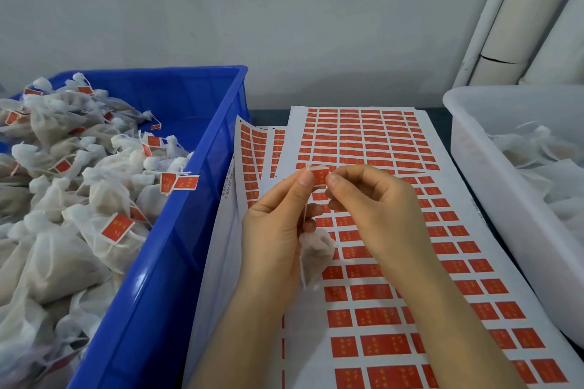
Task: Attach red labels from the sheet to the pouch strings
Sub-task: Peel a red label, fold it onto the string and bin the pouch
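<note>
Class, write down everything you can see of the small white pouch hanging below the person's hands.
The pouch is a small bag of thin, white, slightly see-through fabric with a brownish filling showing through. Its neck is gathered at the top, and a pale string runs up from it to a red label pinched by the left hand and right hand. It hangs by the left palm, above the label sheet; whether it rests on the sheet cannot be told.
</note>
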{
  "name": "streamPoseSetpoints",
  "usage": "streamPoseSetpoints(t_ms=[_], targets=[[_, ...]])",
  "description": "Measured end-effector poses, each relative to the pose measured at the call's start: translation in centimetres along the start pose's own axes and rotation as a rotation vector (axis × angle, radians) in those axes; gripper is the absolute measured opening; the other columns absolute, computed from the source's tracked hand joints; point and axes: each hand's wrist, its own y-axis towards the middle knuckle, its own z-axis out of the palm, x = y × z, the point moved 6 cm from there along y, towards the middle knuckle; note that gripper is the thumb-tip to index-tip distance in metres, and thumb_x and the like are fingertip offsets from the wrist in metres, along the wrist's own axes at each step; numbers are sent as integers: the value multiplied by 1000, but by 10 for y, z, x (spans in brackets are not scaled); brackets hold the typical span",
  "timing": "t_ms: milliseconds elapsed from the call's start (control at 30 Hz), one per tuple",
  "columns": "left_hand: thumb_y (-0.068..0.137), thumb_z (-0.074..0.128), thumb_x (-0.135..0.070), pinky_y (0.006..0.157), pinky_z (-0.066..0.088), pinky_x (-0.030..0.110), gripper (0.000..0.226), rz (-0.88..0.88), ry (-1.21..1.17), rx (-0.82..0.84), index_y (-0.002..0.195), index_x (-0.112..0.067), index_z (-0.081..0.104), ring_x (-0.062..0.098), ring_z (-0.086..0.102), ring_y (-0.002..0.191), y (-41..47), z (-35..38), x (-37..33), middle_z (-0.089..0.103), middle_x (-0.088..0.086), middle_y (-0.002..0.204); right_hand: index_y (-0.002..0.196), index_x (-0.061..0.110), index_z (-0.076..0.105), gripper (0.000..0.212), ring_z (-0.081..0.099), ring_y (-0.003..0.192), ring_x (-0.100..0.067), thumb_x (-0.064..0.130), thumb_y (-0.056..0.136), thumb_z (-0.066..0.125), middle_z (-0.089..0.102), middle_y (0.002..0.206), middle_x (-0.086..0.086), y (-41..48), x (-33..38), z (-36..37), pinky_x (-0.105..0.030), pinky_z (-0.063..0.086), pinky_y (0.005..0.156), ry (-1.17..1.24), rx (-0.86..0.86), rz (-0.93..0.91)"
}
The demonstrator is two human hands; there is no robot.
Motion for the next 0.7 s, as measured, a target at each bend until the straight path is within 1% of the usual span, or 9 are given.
streamPoseSetpoints(t_ms=[67,133,333,500,700], targets=[[68,68,-36,49,50,17,29,0,2,-2,92,-21,76,5,69,63,0,0,0,75,-2,89,78,40,58,14,61,75,12,29,85,62,62,81,29,0,0,0,-1,42,54,0,0,-3],[70,68,-34,49,50,17,31,-3,-3,5,95,-19,75,5,69,62,0,1,0,75,-1,90,77,40,58,15,61,75,12,28,85,62,61,82,30,0,0,0,-1,42,53,3,0,-3],[71,68,-34,49,50,17,34,-3,3,11,99,-17,74,5,68,61,0,1,0,75,-1,91,77,38,59,13,61,74,10,28,85,63,63,78,28,1,-2,-1,-1,43,54,15,-5,11],[70,67,-36,50,49,16,34,4,24,12,99,-18,74,5,67,61,0,1,0,74,-1,91,78,37,60,11,62,72,9,29,84,63,63,79,26,1,-2,-1,-2,43,54,4,-7,21],[72,66,-35,49,49,17,38,-8,15,13,104,-16,73,5,66,60,-1,1,1,74,0,91,77,35,62,8,62,72,7,30,82,65,65,69,22,1,-6,-3,-2,44,54,0,-38,43]])
